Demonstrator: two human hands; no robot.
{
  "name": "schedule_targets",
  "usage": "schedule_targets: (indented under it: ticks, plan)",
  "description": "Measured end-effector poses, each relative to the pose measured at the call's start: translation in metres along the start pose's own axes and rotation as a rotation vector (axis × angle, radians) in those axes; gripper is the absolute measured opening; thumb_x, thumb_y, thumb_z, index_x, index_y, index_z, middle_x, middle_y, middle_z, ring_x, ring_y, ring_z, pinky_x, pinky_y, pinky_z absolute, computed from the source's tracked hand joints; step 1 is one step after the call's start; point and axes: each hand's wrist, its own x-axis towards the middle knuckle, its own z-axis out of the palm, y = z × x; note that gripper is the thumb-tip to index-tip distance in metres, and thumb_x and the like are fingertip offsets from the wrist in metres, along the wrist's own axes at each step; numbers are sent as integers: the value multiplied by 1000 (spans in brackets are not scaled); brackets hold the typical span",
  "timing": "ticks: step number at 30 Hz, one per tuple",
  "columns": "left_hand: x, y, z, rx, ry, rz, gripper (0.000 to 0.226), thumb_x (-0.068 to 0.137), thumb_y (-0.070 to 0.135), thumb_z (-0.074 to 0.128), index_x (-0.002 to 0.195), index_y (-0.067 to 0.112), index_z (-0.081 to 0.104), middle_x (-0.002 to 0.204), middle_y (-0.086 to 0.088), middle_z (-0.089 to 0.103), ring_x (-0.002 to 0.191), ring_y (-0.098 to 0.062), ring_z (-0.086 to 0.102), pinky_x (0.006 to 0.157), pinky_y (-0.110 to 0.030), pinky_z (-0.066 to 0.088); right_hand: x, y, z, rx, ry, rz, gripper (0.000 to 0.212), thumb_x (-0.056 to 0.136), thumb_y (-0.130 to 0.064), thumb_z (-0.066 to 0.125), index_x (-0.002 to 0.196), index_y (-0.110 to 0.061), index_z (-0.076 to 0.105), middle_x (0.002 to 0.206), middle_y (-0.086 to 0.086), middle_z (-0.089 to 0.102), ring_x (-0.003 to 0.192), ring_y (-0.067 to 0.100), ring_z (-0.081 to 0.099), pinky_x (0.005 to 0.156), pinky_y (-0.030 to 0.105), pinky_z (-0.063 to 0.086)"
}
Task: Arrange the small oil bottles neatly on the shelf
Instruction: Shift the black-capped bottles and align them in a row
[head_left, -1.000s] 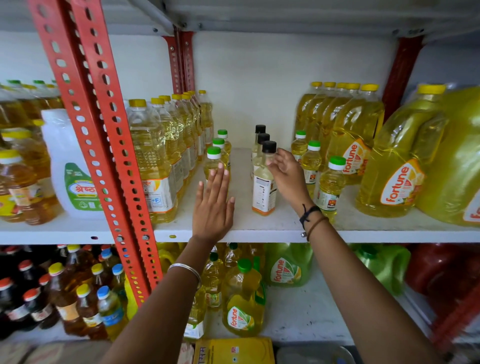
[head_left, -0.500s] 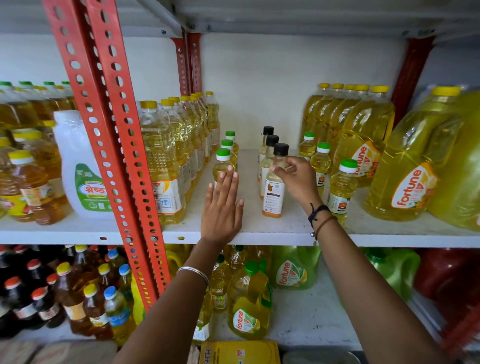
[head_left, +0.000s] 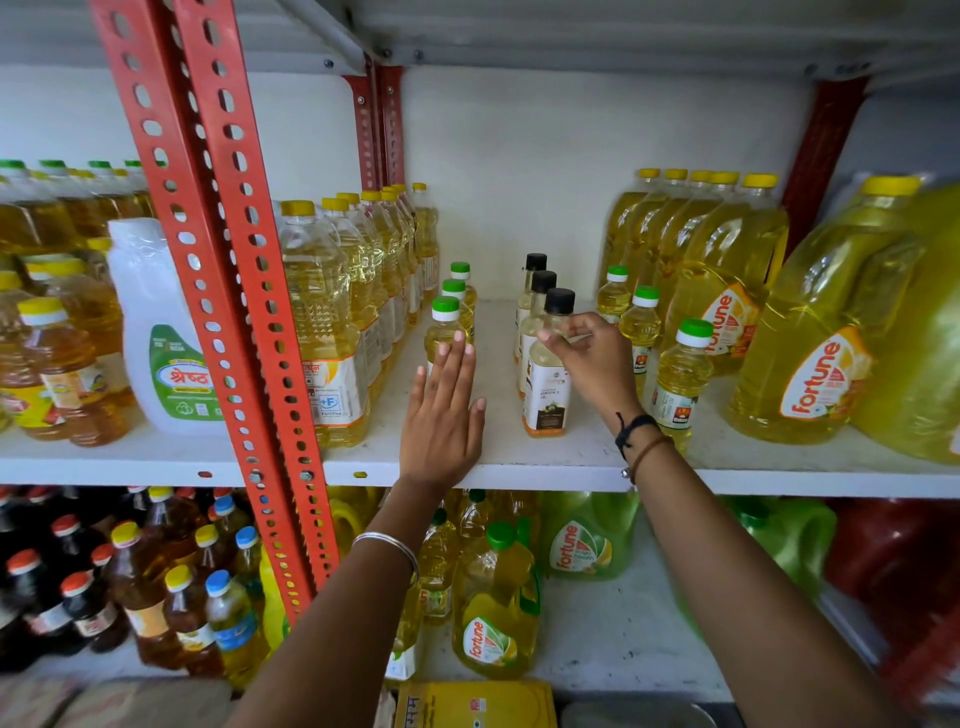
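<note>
A white metal shelf (head_left: 519, 457) with red perforated uprights (head_left: 228, 291) carries oil bottles of many sizes, and a second board below is also full. In the middle of the upper board stand the small oil bottles in three short rows: green-capped ones (head_left: 445, 332) on the left, black-capped ones (head_left: 545, 374) in the centre, and more green-capped ones (head_left: 680, 374) on the right.

The left hand (head_left: 441, 415) lies flat and wide open, fingers straight, with the tips touching the front green-capped bottle; it holds nothing. The right hand (head_left: 592, 358) curls its fingers around the neck and shoulder of the front black-capped bottle, just under the cap, in a narrow grip.

These small bottles are probably light, stiff plastic, full of liquid. They are tall and narrow, so they may tip if pushed high; a hold low on the body or a gentle slide along the board seems safer. If the surface is oily, it can slip.

The big yellow jugs (head_left: 815, 364) on the right read "fortune". The white jug (head_left: 171, 332) on the left has Hindi letters on a green label. The black-capped bottle's label seems to say "coconut oil", but the print is too small to be sure.
</note>
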Motion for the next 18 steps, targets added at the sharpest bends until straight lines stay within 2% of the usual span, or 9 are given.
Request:
schedule_targets:
  ticks: [5, 9, 13, 18]
  plan:
    - [0, 0, 0, 4, -3, -4, 58, 100, 29, 27, 153, 10, 11, 160, -4, 7, 149, -18, 3, 120, -36, -1, -1, -1, 0, -7, 7, -5, 41, 71, -44, 75, 96, -14, 63, 93, 1, 64, 84, 19, 62, 71, 29, 48]
    - [0, 0, 0, 9, -3, -8, 58, 100, 29, 27, 153, 10, 11, 160, -4, 7, 149, -18, 3, 120, -36, -2, -4, -3, 0, 13, -20, -18, 48, 76, -41, 73, 109, -10, 60, 101, 0, 62, 92, 16, 59, 76, 29, 47]
    - [-1, 0, 0, 8, 1, -5, 59, 100, 29, 27, 153, 10, 10, 160, -4, 7, 149, -18, 3, 120, -35, -3, -5, -4, 0, -8, -72, -46, 33, 82, -34, 68, 105, -11, 66, 106, 10, 70, 99, 24, 64, 86, 37, 52]
    - [-1, 0, 0, -3, 0, -9, 59, 100, 29, 27, 153, 11, 8, 160, -3, 6, 149, -18, 3, 120, -35, -2, -9, -9, -7, -25, -93, -48, 31, 82, -34, 67, 103, -11, 68, 105, 12, 71, 97, 24, 64, 88, 43, 53]
